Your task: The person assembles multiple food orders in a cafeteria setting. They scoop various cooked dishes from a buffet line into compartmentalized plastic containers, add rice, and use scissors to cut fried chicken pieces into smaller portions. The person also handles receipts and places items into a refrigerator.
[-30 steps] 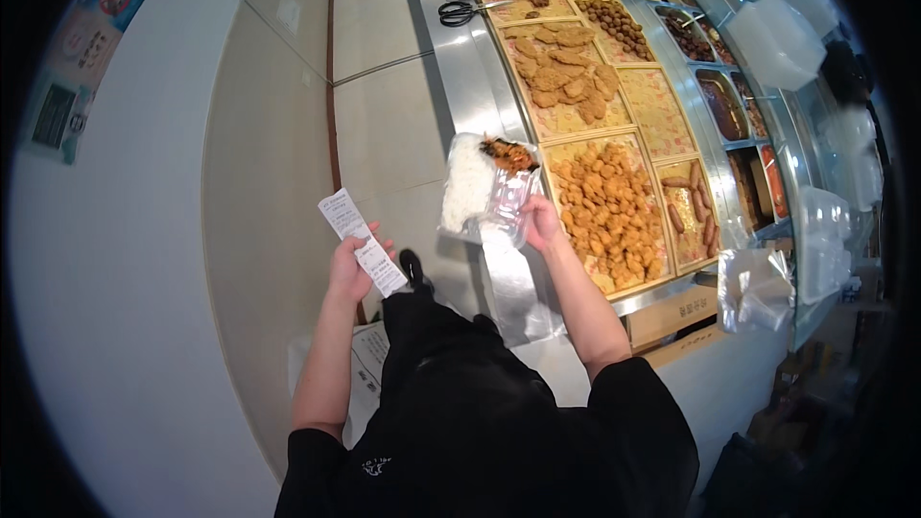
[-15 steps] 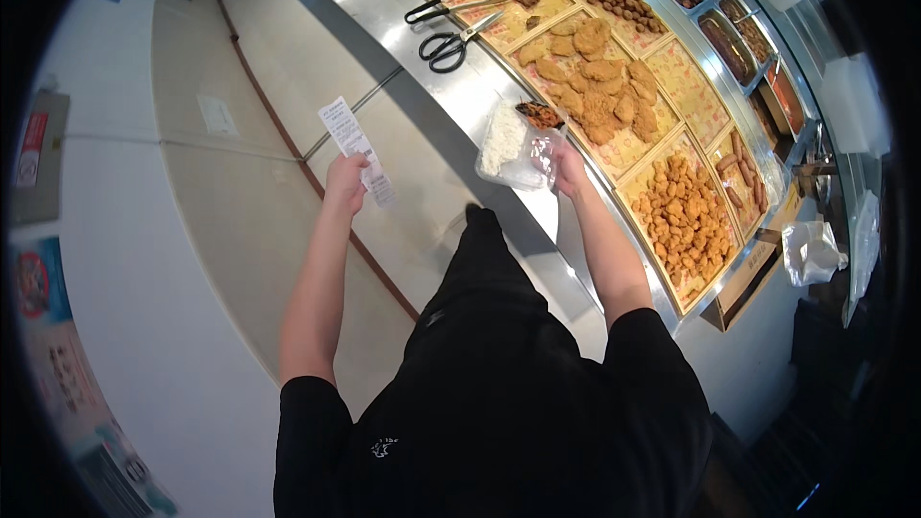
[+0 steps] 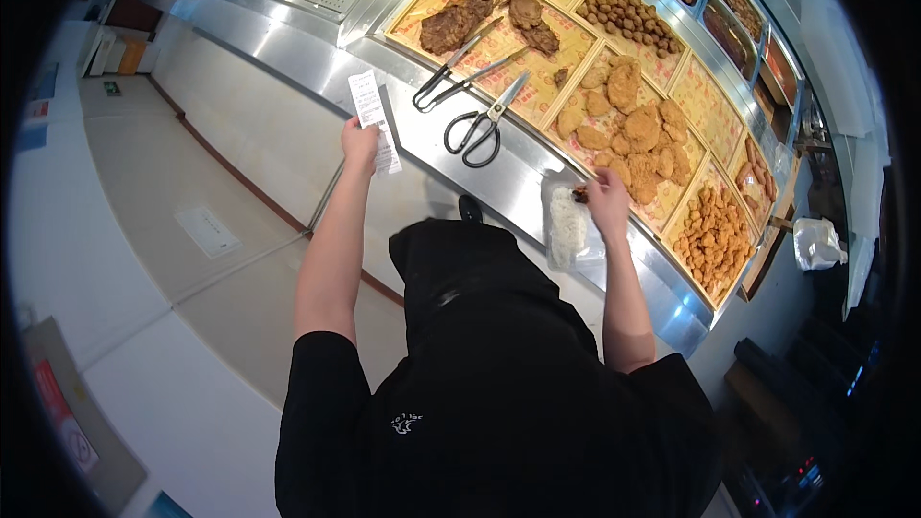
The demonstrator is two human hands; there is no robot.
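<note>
My left hand [image 3: 359,143] holds up a long white paper slip [image 3: 372,117] in front of the steel counter. My right hand [image 3: 606,203] grips the edge of a clear takeaway box [image 3: 568,228] filled with white rice and a little brown food, which rests on the steel counter ledge [image 3: 499,182]. Just beyond that hand lies a tray of flat breaded fried patties [image 3: 633,129]. Black-handled scissors [image 3: 483,128] and metal tongs [image 3: 459,72] lie on the counter between my two hands.
A curved display counter holds several trays: dark meat slabs [image 3: 480,19], round brown balls [image 3: 628,14], small fried nuggets [image 3: 715,230]. A white plastic bag [image 3: 815,242] hangs at the right. Tiled floor [image 3: 173,182] stretches to the left.
The view has swung along the counter. My left hand raised the slip closer to the counter. My right hand brought the rice box down onto the steel ledge.
</note>
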